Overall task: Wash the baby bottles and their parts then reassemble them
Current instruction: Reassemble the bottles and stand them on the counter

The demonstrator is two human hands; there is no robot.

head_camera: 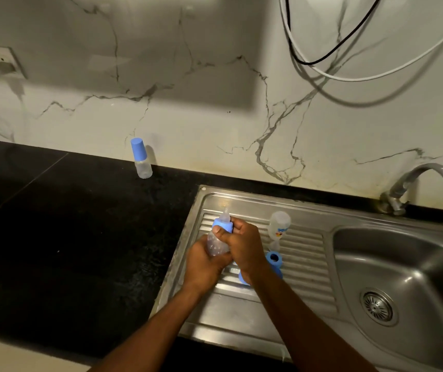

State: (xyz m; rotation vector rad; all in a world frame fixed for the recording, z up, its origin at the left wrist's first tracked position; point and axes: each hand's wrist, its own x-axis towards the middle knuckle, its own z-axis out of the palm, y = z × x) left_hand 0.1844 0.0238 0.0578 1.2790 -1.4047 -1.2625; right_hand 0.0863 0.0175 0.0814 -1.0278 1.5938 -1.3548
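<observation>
Two grips were on one baby bottle over the sink's drainboard: left grip wrapped round the clear body, right grip curled on its blue collar. A second capped bottle stood well off on the black worktop by the wall.

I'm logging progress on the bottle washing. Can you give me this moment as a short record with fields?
left hand: holds the clear bottle by its body
right hand: fingers grip the blue ring at the bottle's neck
teat: sticks up from the ring
capped bottle: upright on the counter, by the wall
drainboard: printed bottle and blue cap on it
tap: right, behind the basin
</observation>
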